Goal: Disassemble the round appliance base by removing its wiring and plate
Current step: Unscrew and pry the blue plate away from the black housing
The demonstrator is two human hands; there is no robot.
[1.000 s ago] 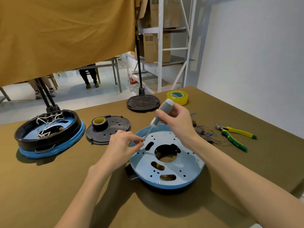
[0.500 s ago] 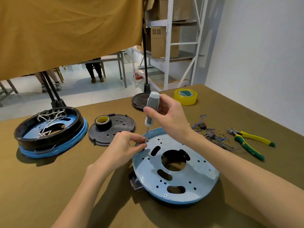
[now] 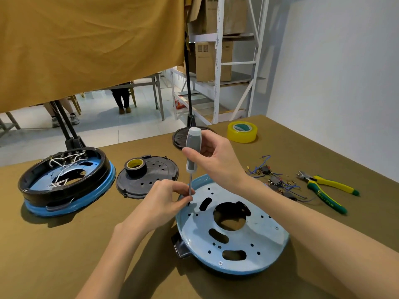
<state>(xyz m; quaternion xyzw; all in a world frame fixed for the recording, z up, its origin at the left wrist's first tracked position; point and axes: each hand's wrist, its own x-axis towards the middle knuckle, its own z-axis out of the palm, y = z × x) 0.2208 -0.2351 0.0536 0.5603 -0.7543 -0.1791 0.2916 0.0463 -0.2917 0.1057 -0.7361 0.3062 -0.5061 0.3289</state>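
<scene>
A round light-blue plate with several holes and slots lies on the table in front of me, a black tab at its left edge. My right hand grips the grey handle of a screwdriver, held upright with its tip on the plate's far-left rim. My left hand pinches the screwdriver shaft near the tip. A second round base, black ring on blue, with white wiring inside, sits at the left.
A black perforated cover carries a roll of black tape. Another black disc and a yellow tape roll lie farther back. Loose wires and connectors and green-yellow pliers lie at the right.
The screwdriver has swung from a tilt to upright, its handle rising. The view has shifted, so the plate and tools sit lower and further right.
</scene>
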